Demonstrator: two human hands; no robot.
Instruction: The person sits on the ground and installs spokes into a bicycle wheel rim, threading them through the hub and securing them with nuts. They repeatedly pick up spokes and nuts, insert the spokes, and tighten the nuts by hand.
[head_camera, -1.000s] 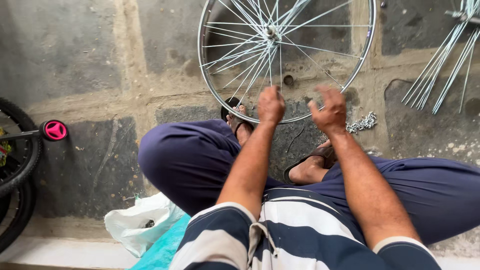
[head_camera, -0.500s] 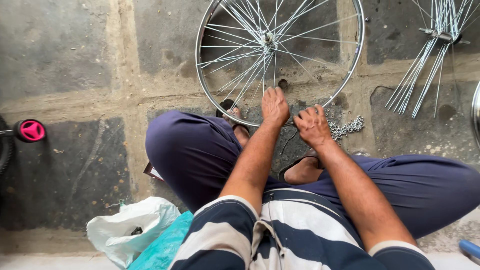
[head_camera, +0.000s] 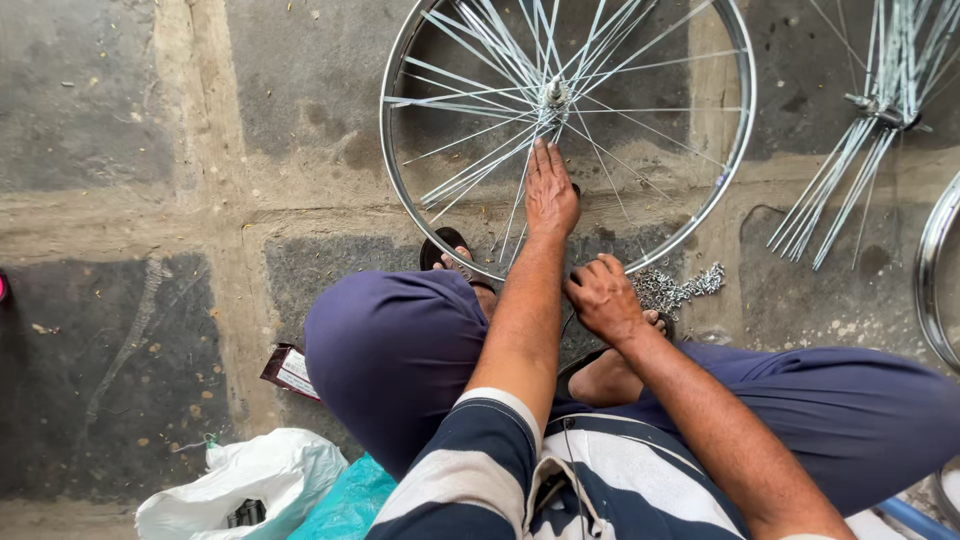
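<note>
A bare bicycle wheel (head_camera: 400, 215) with a silver rim and thin spokes lies flat on the stone floor in front of my knees. My left hand (head_camera: 552, 192) reaches in over the spokes, fingers stretched out, fingertips just below the hub (head_camera: 553, 95). At the near edge of the rim, my right hand (head_camera: 603, 298) has its fingers curled on the metal. A small heap of silver spoke nipples (head_camera: 682, 287) lies on the floor just right of that hand. I sit with my legs folded, sandals under the rim.
A hub with a loose bundle of spokes (head_camera: 868, 130) lies at the upper right, and another rim's edge (head_camera: 932, 270) shows at the far right. A white plastic bag (head_camera: 245, 485), a teal bag (head_camera: 350, 505) and a small carton (head_camera: 292, 372) lie by my left knee.
My left hand has left the rim's near edge and stretched forward over the spokes toward the hub. My right hand has drawn back slightly along the rim. The view has shifted left.
</note>
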